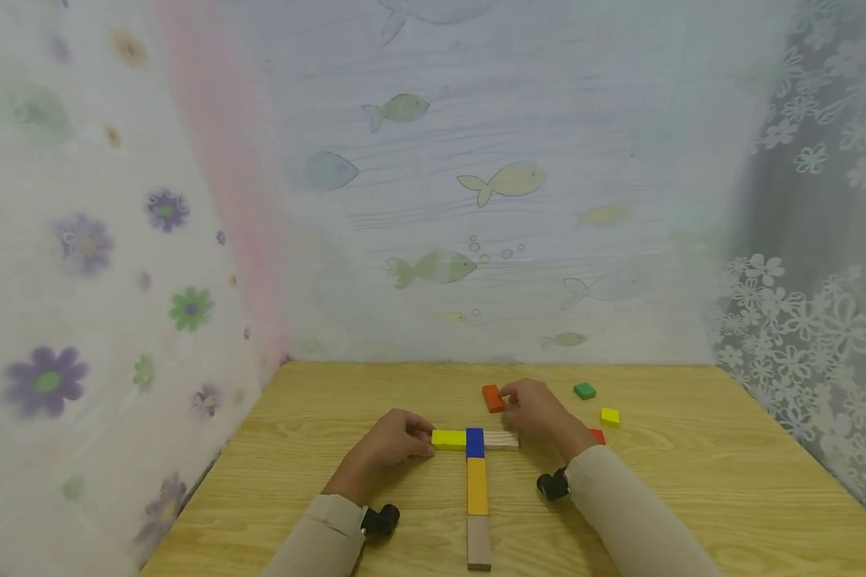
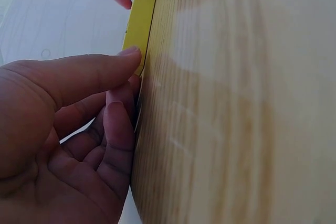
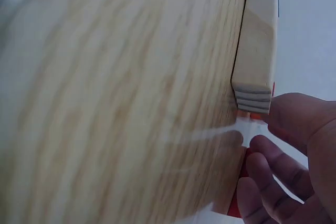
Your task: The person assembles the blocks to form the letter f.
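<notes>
At the left end of a yellow block [image 1: 449, 439], my left hand [image 1: 397, 438] pinches with thumb and fingertips. In the left wrist view its thumb [image 2: 128, 56] lies against that block. A blue block [image 1: 475, 442] joins the yellow one to a plain wooden block [image 1: 501, 440] on the right. Below the blue one, an orange-yellow block [image 1: 478, 486] and a brownish block [image 1: 479, 542] continue in a line towards me. My right hand [image 1: 536, 413] is beyond the plain block, fingertips right at the edge of an orange-red block [image 1: 492, 398], thumb and fingers apart in the right wrist view.
Right of my right hand lie a green block [image 1: 584, 391], a small yellow block [image 1: 609, 417] and a red block [image 1: 597, 437] partly hidden by the wrist. The wooden table [image 1: 317, 401] ends at a fish-patterned curtain [image 1: 433, 200] behind.
</notes>
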The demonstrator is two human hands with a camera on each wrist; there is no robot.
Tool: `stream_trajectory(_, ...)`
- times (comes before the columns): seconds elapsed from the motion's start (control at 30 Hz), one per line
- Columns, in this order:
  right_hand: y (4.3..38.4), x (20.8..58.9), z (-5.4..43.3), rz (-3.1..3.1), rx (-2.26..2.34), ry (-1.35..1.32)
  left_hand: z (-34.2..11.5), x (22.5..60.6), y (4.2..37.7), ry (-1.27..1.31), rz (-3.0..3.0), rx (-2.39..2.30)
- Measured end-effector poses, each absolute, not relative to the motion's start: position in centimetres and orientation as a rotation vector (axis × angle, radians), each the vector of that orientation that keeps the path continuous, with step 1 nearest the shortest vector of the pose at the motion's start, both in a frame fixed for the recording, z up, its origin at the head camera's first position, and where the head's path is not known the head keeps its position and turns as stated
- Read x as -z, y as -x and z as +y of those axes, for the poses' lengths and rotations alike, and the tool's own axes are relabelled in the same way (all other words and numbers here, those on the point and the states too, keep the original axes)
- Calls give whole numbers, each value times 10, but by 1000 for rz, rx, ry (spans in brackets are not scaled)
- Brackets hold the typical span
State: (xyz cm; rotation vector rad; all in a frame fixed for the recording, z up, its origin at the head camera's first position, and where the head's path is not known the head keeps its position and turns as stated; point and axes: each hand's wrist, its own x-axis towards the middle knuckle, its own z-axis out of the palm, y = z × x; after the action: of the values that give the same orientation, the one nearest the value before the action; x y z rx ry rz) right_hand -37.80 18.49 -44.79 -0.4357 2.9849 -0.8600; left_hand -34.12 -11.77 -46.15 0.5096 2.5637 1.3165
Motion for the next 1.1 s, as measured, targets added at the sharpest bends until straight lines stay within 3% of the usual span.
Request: stream_trajectory(1.1, 390, 445, 179, 2760, 932, 486, -117, 466, 344, -498, 2561, -1335)
